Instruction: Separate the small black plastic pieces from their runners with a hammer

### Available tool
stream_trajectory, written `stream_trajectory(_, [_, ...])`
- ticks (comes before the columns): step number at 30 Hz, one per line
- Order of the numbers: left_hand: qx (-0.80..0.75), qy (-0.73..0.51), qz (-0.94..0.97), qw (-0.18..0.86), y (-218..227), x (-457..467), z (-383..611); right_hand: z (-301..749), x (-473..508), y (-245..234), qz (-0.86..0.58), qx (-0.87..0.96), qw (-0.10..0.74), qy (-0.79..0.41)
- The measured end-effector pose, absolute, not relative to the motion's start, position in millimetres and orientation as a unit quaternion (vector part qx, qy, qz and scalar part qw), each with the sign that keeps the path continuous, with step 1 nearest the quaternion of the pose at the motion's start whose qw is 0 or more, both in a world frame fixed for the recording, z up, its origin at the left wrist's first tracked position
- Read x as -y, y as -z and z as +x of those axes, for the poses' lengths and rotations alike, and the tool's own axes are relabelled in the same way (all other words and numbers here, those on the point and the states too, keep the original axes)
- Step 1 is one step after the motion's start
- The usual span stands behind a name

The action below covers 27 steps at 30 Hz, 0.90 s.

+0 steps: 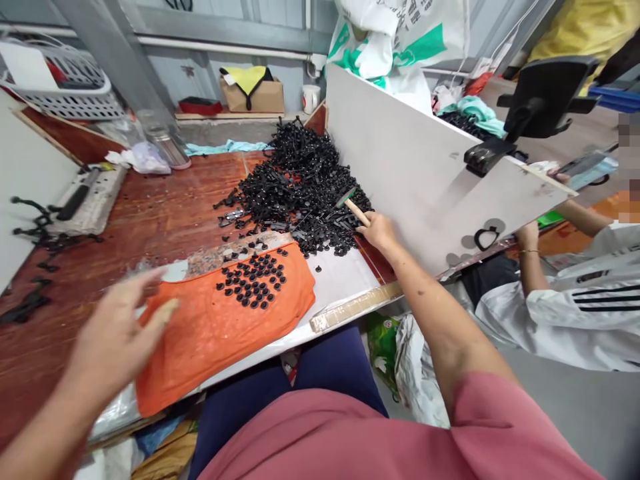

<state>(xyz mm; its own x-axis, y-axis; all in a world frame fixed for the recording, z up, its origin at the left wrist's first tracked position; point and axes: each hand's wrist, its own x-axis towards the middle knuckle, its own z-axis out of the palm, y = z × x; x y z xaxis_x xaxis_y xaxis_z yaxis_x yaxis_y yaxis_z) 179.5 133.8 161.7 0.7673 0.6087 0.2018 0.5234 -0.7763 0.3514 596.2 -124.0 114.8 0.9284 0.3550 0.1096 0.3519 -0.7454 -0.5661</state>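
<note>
Dotting the smooth orange cloth (220, 340) toward its one o'clock, round black discs (254, 289) sit in a loose cluster. Beyond them, also toward one o'clock, rises a tangled heap of black plastic parts (295, 180). At the heap's four o'clock, the right hand (380, 233) curls tightly round the wooden handle of a hammer (355, 209). At the cloth's nine o'clock, the blurred left hand (117, 327) has fingers parted, free; contact is unclear.

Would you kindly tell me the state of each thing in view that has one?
Left hand: open, fingers apart
Right hand: closed on the hammer
Hammer: held
Orange cloth: spread out
Small black parts: loose on orange cloth
Black pile: heaped, loose
Mug: upright
Yellow cloth: draped over cardboard box
</note>
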Motion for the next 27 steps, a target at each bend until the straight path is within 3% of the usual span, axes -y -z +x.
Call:
stream_trajectory(7, [-0.275, -0.11, 0.924, 0.241, -134, -89, 197, 596, 114, -129, -0.864, 0.133, 0.484, -0.031])
stream_trajectory(15, [-0.233, -0.118, 0.882, 0.393, -129, -68, 224, 534, 119, -150, -0.676, 0.132, 0.683, -0.246])
stream_trajectory(24, [-0.157, -0.318, 0.898, 0.259, -167, -41, 273, 418, 113, -139, -0.478, 0.14, 0.742, -0.447])
stream_trajectory(27, [-0.149, -0.32, 0.907, 0.23, -167, -34, 275, 380, 103, -133, -0.475, 0.147, 0.732, -0.465])
